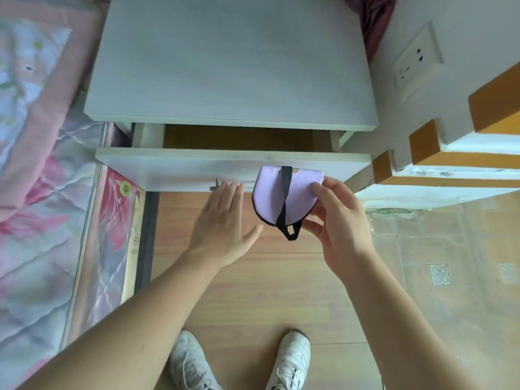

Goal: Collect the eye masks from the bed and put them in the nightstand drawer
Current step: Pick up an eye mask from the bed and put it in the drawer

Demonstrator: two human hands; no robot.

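Here, the right hand [342, 220] pinches a folded lilac eye mask with black strap [284, 198] before the white nightstand's part-open drawer [197, 167]; at nine o'clock, the left hand [222, 220] lies spread flat, empty.

White sneakers [242, 361] on wooden floor [239, 291], wall socket [417, 59], floral mattress [50, 220]

Almost nothing legible shows here. On the side of the mattress [132, 220], at the left of the frame, a pale strip carries small dark marks that look like printed characters, too small and blurred to read. A round yellow-green sticker [125, 188] sits above them on the red floral part; its print cannot be made out either.
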